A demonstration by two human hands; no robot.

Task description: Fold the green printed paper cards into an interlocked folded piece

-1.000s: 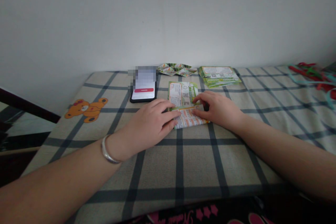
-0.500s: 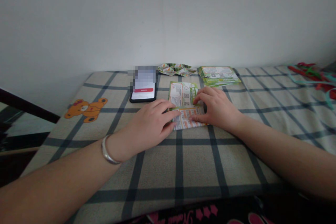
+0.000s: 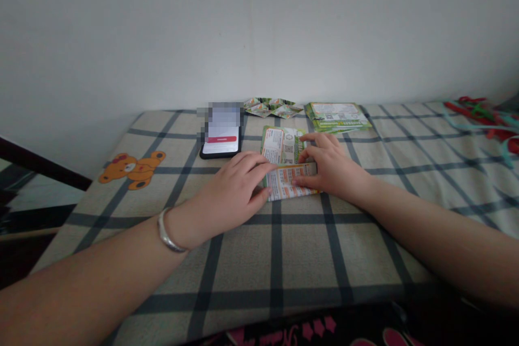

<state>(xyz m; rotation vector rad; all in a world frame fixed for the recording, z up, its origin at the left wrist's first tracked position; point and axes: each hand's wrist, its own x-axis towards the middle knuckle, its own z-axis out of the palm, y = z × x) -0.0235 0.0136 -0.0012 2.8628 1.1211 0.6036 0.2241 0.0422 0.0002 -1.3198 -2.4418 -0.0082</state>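
Glossy printed paper leaflet [image 3: 283, 145], smooth shiny metal bangle [image 3: 166, 231], matt woven cloth tablecloth [image 3: 239, 259], smooth matt wall [image 3: 259, 27]

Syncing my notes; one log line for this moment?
left hand: on leaflet | right hand: on leaflet | leaflet: creased | phone: screen lit

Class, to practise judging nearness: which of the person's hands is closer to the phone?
Left. The left hand is beside the phone's near right corner; the right hand is farther off, at the leaflet's right side.
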